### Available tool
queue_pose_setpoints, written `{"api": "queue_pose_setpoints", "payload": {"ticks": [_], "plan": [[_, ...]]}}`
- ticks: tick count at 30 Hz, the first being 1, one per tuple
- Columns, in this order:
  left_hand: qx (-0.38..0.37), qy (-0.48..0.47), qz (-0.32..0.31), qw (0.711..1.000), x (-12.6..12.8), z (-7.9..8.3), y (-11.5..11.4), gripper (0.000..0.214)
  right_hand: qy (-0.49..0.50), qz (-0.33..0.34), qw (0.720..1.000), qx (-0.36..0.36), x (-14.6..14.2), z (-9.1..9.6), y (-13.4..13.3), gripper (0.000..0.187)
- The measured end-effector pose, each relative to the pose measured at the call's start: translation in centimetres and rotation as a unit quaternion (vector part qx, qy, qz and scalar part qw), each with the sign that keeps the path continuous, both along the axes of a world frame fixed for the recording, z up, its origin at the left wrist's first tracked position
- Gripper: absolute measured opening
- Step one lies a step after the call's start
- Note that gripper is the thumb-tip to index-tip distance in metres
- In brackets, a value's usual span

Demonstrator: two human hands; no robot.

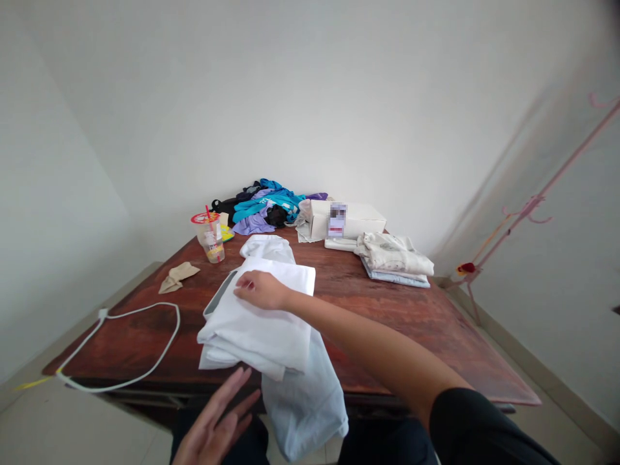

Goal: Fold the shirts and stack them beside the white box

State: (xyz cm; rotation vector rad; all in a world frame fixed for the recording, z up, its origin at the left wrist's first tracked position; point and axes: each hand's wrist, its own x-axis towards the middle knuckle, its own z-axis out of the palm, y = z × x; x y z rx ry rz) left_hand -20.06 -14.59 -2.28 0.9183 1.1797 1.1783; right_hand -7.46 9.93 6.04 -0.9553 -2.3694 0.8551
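Note:
My right hand [260,289] lies on top of a folded white garment [259,320] on the wooden table [411,316], near its upper left corner, fingers curled downward against the cloth. My left hand [216,423] hovers below the table's near edge with fingers stretched apart, holding nothing. Part of the white garment [305,403] hangs over the table's front edge beside the left hand. A dark flat object [219,294], partly hidden, sticks out from under the garment's left side.
A pile of blue, purple and black clothes [268,206] lies at the back. A plastic cup with a straw [211,237], a white box [346,219], a stack of folded pale clothes [394,258], a beige cloth [178,276] and a white cable [140,349] lie around. A pink rack [533,206] stands at the right.

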Motion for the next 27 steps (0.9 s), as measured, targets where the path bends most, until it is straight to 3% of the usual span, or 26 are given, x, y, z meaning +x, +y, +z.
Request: {"api": "queue_pose_setpoints", "payload": {"ticks": [2,3,5,8,12,16,22,25,27], "plan": [[-0.067,-0.149,0.080,0.983,0.3,-0.2,0.3,0.080,-0.033,-0.053,0.993,0.099,2.1,0.5,1.7,0.036],[-0.089,-0.201,0.102,0.970,0.6,-0.2,0.6,0.089,-0.063,-0.089,0.988,0.106,3.2,0.7,2.7,0.044],[-0.107,-0.259,0.124,0.952,1.1,0.1,1.4,0.094,-0.121,-0.155,0.979,0.045,5.1,0.6,4.9,0.062],[-0.096,-0.264,0.134,0.950,1.9,0.9,2.7,0.069,-0.158,-0.175,0.971,-0.035,7.2,-0.3,7.4,0.071],[-0.072,-0.240,0.168,0.953,3.2,2.3,4.3,0.044,-0.171,-0.157,0.970,-0.076,8.1,-1.6,8.5,0.069],[-0.089,-0.223,0.225,0.944,4.6,4.1,5.8,0.039,-0.166,-0.137,0.973,-0.086,7.8,-1.1,8.3,0.069],[-0.072,-0.178,0.262,0.946,4.8,7.1,7.8,0.038,-0.101,-0.112,0.986,-0.066,8.9,2.1,5.9,0.055],[-0.058,-0.155,0.262,0.951,4.4,9.2,8.6,0.038,0.002,-0.111,0.989,-0.094,11.3,3.9,3.5,0.036],[-0.034,-0.145,0.242,0.959,4.4,10.9,9.1,0.040,0.105,-0.125,0.976,-0.144,13.8,4.9,1.5,0.030]]}}
